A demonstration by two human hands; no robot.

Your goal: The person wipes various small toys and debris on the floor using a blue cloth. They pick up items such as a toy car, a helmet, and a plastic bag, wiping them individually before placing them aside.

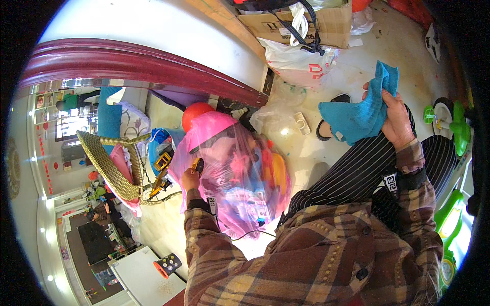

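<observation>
My left hand (190,179) grips a small black-and-yellow toy (198,166) in front of a large translucent pink plastic bag (229,172) full of toys. The toy's exact kind is too small to tell. Over my knees, my right hand (398,120) pinches a blue cloth (358,114), whose loose end hangs down to the left. Left of my left hand are a yellow toy construction vehicle (162,161) and another yellow-and-black one (159,188). A woven basket (92,149) with pink cloth (121,162) inside stands beside them.
A red ball (197,114) touches the pink bag. Beyond are a white plastic bag (302,65) and a cardboard box (333,26). A shoe (324,130) and a green toy (459,126) lie near my legs. Two people (71,102) (101,212) appear in the left background.
</observation>
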